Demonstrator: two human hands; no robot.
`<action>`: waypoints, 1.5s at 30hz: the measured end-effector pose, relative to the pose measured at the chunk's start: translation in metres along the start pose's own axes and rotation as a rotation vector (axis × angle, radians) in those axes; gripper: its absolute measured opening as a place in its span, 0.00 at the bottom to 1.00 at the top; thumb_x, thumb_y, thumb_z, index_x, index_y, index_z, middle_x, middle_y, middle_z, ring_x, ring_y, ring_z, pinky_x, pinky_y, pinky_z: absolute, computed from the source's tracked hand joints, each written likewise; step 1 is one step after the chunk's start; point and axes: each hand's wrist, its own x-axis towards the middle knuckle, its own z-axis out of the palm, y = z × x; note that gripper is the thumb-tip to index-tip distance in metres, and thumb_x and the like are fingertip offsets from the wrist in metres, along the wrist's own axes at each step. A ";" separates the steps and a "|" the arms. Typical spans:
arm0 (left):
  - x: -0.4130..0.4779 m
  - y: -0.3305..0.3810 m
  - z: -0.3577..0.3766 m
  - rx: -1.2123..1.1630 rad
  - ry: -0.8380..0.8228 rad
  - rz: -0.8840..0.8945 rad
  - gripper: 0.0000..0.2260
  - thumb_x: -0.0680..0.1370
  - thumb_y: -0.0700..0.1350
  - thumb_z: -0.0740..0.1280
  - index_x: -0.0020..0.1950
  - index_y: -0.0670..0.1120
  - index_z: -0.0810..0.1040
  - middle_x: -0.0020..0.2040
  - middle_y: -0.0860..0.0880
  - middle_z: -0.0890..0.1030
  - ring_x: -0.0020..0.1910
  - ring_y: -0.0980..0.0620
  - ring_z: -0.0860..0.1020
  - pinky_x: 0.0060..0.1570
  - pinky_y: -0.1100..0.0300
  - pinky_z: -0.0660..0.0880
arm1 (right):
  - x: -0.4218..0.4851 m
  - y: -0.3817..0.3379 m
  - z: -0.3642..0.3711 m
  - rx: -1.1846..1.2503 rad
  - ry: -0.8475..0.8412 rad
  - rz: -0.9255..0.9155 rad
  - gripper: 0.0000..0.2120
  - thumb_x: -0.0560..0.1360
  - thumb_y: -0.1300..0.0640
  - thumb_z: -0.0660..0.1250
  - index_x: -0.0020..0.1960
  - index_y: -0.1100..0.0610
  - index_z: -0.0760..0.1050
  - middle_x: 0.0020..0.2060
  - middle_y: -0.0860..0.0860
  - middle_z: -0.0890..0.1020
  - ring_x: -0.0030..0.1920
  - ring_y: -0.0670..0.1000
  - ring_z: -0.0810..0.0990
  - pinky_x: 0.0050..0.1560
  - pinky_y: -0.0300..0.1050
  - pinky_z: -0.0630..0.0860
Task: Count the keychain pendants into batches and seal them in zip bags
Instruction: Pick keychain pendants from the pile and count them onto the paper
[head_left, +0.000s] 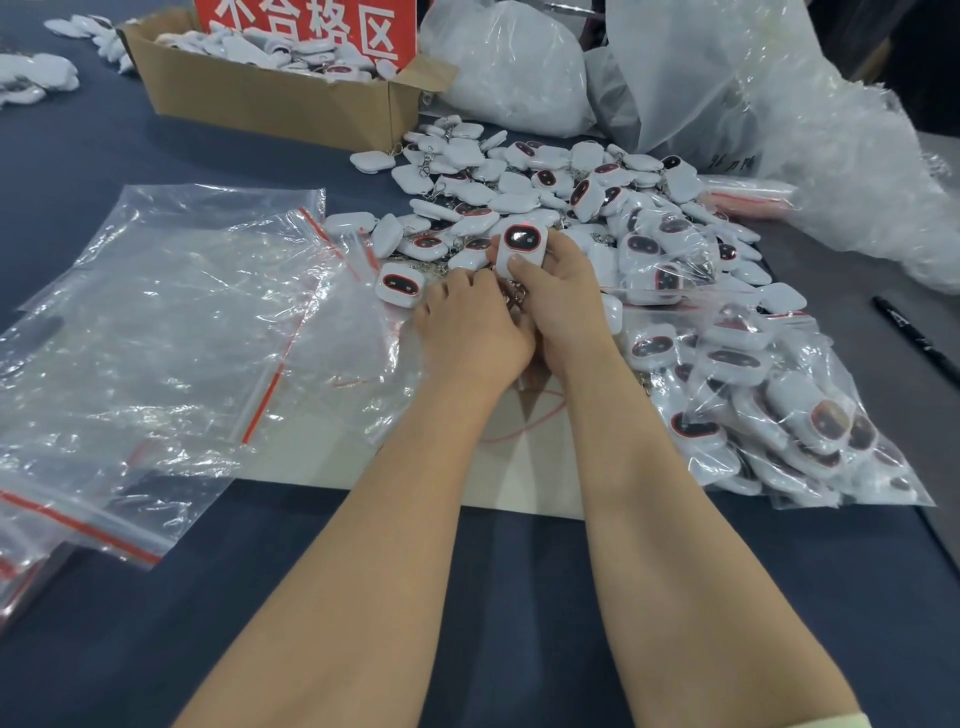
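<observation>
A heap of white keychain pendants (561, 197) with dark red-rimmed faces lies loose on the table ahead of me. My right hand (558, 291) holds one pendant (521, 248) upright, thumb pressed on its front. My left hand (467, 325) sits right beside it, fingers curled into the pendants and key rings at the heap's near edge; what it holds is hidden. One single pendant (399, 285) lies just left of my left hand. A filled zip bag (779, 410) of pendants lies to the right. Empty zip bags (171, 332) with red seals spread out on the left.
A cardboard box (270, 98) of pendants with a red sign (311, 26) stands at the back left. Large crumpled plastic bags (753, 93) fill the back right. A black marker (914, 338) lies at the right edge. A beige sheet (524, 467) lies under my forearms.
</observation>
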 end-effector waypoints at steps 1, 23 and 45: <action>0.001 0.000 -0.001 0.010 -0.003 0.011 0.17 0.76 0.52 0.62 0.59 0.43 0.73 0.62 0.43 0.73 0.64 0.41 0.68 0.61 0.51 0.64 | 0.001 -0.001 0.000 -0.009 0.023 0.008 0.15 0.75 0.73 0.60 0.61 0.67 0.71 0.51 0.61 0.82 0.52 0.55 0.81 0.55 0.50 0.78; -0.003 -0.004 -0.023 -0.194 -0.071 -0.050 0.05 0.75 0.44 0.64 0.46 0.42 0.75 0.52 0.41 0.80 0.51 0.41 0.76 0.43 0.58 0.68 | -0.009 -0.063 -0.009 -0.390 -0.132 0.147 0.09 0.73 0.64 0.65 0.45 0.58 0.64 0.37 0.56 0.69 0.36 0.61 0.85 0.56 0.68 0.75; -0.005 0.006 -0.019 -0.691 0.333 -0.005 0.08 0.74 0.37 0.62 0.49 0.48 0.72 0.43 0.54 0.76 0.40 0.53 0.74 0.39 0.66 0.69 | -0.014 -0.047 -0.009 -0.868 -0.321 0.121 0.09 0.74 0.69 0.61 0.36 0.61 0.75 0.26 0.53 0.77 0.24 0.47 0.79 0.31 0.38 0.79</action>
